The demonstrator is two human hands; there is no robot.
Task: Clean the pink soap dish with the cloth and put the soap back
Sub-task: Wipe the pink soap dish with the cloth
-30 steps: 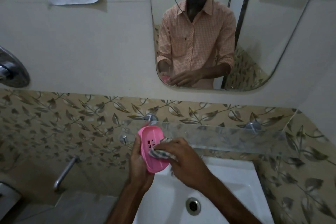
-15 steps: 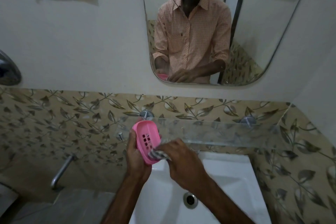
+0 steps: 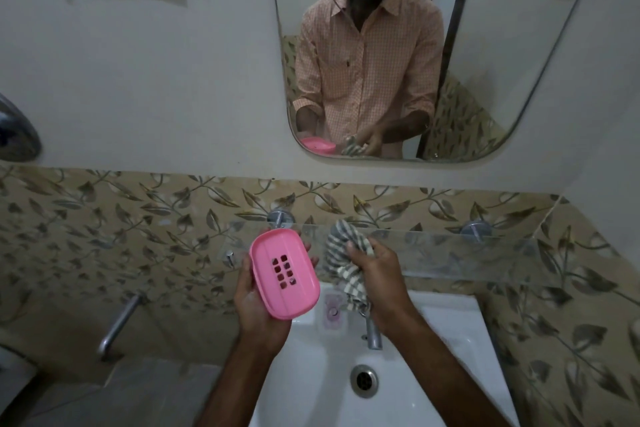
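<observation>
White sink (image 3: 450,329), soap (image 3: 333,312) on rim, glass shelf (image 3: 450,253)

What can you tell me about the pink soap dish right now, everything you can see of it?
The pink soap dish is an oval tray of glossy plastic with a raised rim, two long ridges and a cluster of small drain holes in the middle. It holds no soap. The left hand cradles it from beneath, tilted toward the camera, above the sink. The striped cloth, bunched in the right hand, is clear of it.
</observation>
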